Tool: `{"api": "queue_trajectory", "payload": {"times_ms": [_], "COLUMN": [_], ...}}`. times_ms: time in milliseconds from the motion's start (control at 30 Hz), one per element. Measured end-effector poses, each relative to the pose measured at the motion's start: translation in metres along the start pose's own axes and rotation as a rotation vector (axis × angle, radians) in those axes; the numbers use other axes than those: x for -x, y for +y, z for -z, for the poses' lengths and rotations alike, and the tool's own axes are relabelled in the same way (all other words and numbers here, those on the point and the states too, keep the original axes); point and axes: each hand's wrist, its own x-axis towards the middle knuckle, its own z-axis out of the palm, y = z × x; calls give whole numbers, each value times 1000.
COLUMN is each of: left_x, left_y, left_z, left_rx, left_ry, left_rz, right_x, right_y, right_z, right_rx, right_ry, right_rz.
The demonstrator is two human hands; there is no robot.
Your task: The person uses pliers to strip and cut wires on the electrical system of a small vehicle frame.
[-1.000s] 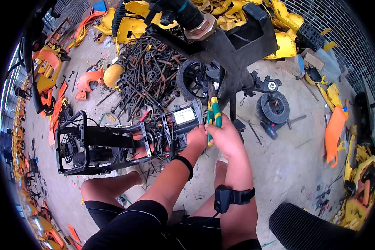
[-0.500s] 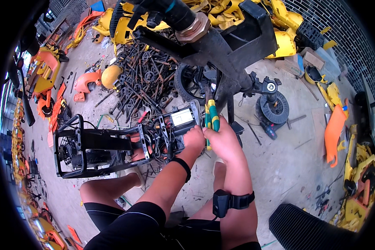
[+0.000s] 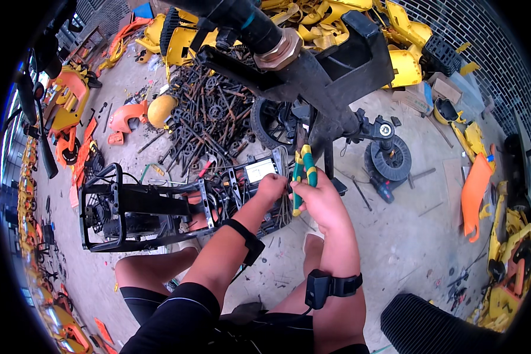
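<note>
Scrap (image 3: 209, 112) littered the floor (image 3: 407, 236) beyond my right hand (image 3: 321, 197), which gripped green-and-yellow pliers (image 3: 308, 163) jutting ahead of it. My left hand (image 3: 271, 187) curled just beside, its hold too hidden to tell.

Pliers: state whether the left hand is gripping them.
No, the right hand grips the green-and-yellow pliers, while the left hand is beside them.

Pliers (image 3: 309, 160) sit right of the frame (image 3: 153, 200) on my remote view, a parts heap (image 3: 209, 109) and wheel (image 3: 258, 123) lying behind
</note>
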Motion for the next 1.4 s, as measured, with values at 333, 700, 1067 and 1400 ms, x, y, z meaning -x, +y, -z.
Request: {"api": "queue_trajectory", "payload": {"times_ms": [333, 700, 1067, 1400], "left_x": [8, 29, 10, 214], "left_y": [9, 0, 32, 18], "left_z": [4, 15, 97, 193], "left_rx": [45, -743, 278, 336], "left_ry": [-219, 49, 20, -177], "left_rz": [86, -302, -27, -190], "right_x": [-5, -7, -12, 4], "right_y": [4, 5, 8, 11], "right_z": [-2, -10, -15, -30], "right_rx": [26, 48, 94, -26], "right_ry": [4, 23, -5, -125], "right_rz": [0, -15, -26, -142]}}
